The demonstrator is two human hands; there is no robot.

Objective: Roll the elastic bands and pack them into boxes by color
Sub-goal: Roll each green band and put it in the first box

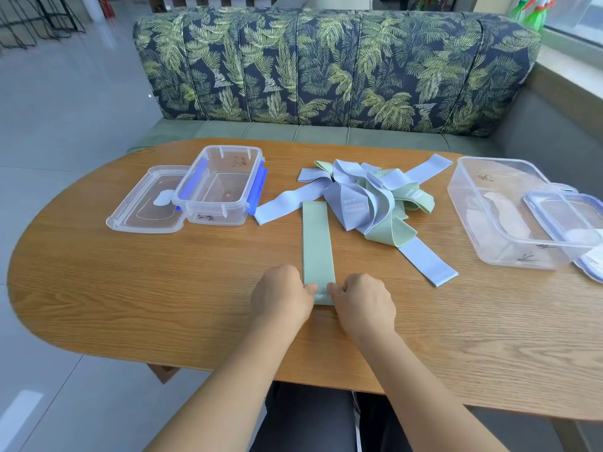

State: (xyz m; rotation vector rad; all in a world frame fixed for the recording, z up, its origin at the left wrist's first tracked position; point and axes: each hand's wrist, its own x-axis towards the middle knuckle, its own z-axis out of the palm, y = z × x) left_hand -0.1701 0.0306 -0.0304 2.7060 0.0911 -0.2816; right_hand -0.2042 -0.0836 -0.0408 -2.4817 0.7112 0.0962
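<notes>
Left box (215,185): clear plastic, blue latches on its two short sides, open top. Only the table wood shows through its bottom. Its lid (146,203) lies flat on the table, touching the box's left side.

Right box (489,203): larger, clear, open top. Pale patches show inside it; cannot tell whether these are contents or glare. A second lid (567,220) with a blue rim rests tilted over the box's near right corner.

Green band (318,243): lies flat and straight on the table (130,288), between the two boxes, running away from the person. Its far end touches the pile (368,197).

Left hand (282,298) and right hand (362,305): fingers curled, each pinching the near end of the green band, one at each edge. The fingertips are hidden under the knuckles.

Pile: loose lilac and green bands tangled together at the middle of the table's far side. One lilac strip reaches toward the left box, one toward the right box, and one lies just right of the green band. Nothing lies between the hands and either box.

Behind the table: a sofa (326,70) with a leaf-print back cushion.

Writing: dark handwritten marks on both boxes, not readable. White print on some bands, too small to read.
</notes>
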